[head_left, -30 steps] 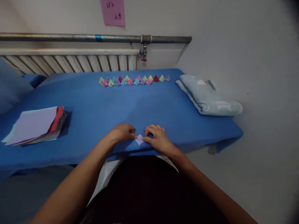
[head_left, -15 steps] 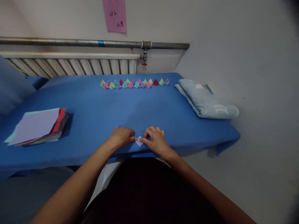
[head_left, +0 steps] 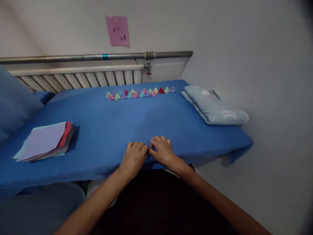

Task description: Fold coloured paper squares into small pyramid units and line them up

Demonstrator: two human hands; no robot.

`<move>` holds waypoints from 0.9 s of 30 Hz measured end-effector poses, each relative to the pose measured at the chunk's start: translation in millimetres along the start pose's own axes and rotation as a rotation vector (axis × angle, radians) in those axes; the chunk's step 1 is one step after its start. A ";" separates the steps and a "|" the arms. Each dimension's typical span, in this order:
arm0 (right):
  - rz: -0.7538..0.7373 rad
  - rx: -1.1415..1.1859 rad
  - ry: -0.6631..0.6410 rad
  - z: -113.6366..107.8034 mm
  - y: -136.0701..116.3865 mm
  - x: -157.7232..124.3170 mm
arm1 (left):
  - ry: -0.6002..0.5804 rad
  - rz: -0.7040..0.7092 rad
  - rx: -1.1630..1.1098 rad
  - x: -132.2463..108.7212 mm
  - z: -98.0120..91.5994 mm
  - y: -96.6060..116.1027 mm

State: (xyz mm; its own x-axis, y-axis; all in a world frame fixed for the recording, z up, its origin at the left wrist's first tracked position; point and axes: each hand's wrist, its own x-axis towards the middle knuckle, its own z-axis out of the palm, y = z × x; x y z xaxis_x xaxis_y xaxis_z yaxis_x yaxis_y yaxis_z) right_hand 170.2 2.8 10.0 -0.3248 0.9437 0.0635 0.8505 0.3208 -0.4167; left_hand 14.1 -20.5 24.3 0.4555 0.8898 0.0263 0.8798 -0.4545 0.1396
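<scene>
My left hand [head_left: 134, 157] and my right hand [head_left: 161, 151] rest side by side on the near edge of the blue sheet [head_left: 102, 127], fingers curled and touching each other. They cover the small lilac folded paper, which is hidden under them. A row of several small folded paper pieces [head_left: 139, 93] in mixed colours lies at the far side of the sheet. A stack of coloured paper squares [head_left: 45, 141] with a lilac sheet on top lies to the left.
A folded light-blue blanket [head_left: 214, 106] lies at the right end. A blue pillow [head_left: 14, 101] sits at the left. A radiator [head_left: 78, 76] and a metal pipe [head_left: 97, 57] run along the wall, with a pink note [head_left: 117, 30] above.
My hands have closed together over the lilac folded paper, which showed between them before. The view has tilted slightly.
</scene>
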 end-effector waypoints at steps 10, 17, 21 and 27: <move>-0.026 0.085 0.095 -0.8 18.0 -14.2 | 0.199 0.133 0.022 -15.0 23.4 2.2; 0.030 0.183 0.107 -6.9 25.0 -18.5 | -0.303 0.224 0.025 41.6 -28.3 -3.0; 0.063 0.261 0.135 -8.5 25.1 -18.0 | -0.397 0.303 -0.028 67.3 -34.1 -7.1; 0.057 0.304 0.160 -6.4 26.6 -18.3 | -0.464 0.268 -0.064 68.5 -35.3 -11.3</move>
State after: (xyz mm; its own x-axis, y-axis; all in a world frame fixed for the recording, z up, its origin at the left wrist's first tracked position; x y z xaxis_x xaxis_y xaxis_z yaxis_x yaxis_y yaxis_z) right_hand 201.4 -5.4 3.5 -0.1911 0.9678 0.1635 0.6956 0.2511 -0.6731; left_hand 30.5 47.1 59.5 0.6877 0.6252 -0.3692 0.7212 -0.6467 0.2484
